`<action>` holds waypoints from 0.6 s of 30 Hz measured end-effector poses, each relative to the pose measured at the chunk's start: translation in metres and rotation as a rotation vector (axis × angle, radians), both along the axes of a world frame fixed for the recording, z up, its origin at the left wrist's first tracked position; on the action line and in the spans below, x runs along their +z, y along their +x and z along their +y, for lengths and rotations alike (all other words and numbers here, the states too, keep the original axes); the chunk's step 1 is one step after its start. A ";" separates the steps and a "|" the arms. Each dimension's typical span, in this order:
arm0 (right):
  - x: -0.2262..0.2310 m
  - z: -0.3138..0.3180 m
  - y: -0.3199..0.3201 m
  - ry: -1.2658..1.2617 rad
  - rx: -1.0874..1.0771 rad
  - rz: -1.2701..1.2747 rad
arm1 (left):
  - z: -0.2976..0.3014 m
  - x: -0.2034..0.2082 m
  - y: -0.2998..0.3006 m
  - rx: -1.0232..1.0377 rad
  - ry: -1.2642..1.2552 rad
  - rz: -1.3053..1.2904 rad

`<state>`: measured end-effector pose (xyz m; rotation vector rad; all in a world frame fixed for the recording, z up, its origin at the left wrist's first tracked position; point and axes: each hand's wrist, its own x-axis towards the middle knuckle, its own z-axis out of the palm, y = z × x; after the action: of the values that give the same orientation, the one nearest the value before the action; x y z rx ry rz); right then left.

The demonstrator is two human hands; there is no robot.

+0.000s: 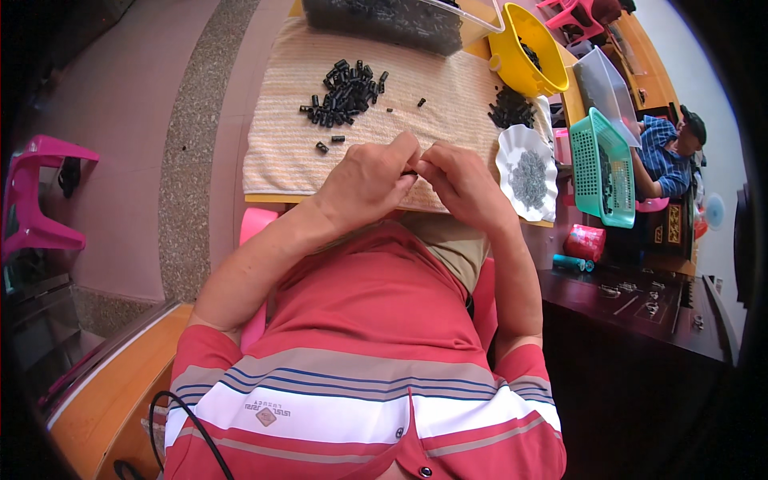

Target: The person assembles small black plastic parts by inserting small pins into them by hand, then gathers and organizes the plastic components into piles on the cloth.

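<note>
The worktop (276,198) fills the upper middle of the frame, mostly hidden under a striped peach towel (448,88). Along the top edge of the frame stands a clear bin (500,18) loaded with black parts, and to its right a yellow basket (510,68) holds more of them. The left hand (364,180), near the centre of the frame, has thumb and curled fingers pressed together, seemingly pinching a small dark piece. The right hand (460,176) meets it from the right, its fingertips bunched beside that piece; whether they grip anything themselves I cannot tell. A white wavy-rimmed tray (507,174) of fine greyish bits (528,178) sits just right of the right hand. A heap of black cylinders (346,98) lies left of upper centre, and a pile of smaller black pieces (510,108) lies above the tray. The small dark piece (409,173) itself shows only as a sliver between the hands, at the centre of the frame.

For so small a thing, steadiness probably matters most: one hand holding firm as the other makes fine movements, pressure kept light and straight. Working low over the towel should let anything dropped land softly, and keeping the elbow away from the tray looks wise.
</note>
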<state>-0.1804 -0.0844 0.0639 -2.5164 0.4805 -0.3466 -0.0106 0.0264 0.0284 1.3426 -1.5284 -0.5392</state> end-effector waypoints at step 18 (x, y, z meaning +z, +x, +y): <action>-0.020 0.011 -0.002 -0.009 -0.101 -0.295 | -0.008 -0.007 0.009 -0.006 0.116 0.282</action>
<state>-0.1827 -0.0734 0.0437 -2.3992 0.4886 -0.7466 -0.0014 0.0188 0.0216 1.2880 -1.2871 -0.7967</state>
